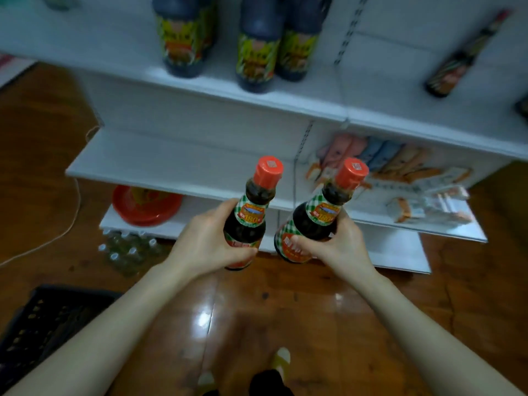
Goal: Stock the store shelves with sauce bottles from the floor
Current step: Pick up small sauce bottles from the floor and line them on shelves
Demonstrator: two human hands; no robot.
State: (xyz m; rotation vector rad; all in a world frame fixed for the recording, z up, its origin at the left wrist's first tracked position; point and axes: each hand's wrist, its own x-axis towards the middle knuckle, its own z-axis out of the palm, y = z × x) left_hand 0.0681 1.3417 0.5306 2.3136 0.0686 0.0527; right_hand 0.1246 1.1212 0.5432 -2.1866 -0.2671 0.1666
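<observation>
The left hand [210, 241] wraps its fingers round one sauce bottle [248, 221]; the right hand [334, 244] grips a second bottle [310, 221] — both dark glass with red caps and green-checked labels, held upright, side by side over the wooden floor [285, 310], in front of the white shelves [200, 115] — larger bottles [257, 47] stand above.

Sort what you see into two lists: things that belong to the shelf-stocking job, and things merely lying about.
Job: left bottle, left hand, right bottle, right hand, shelf.
Lying about: red bowl, black crate, white cord.
</observation>
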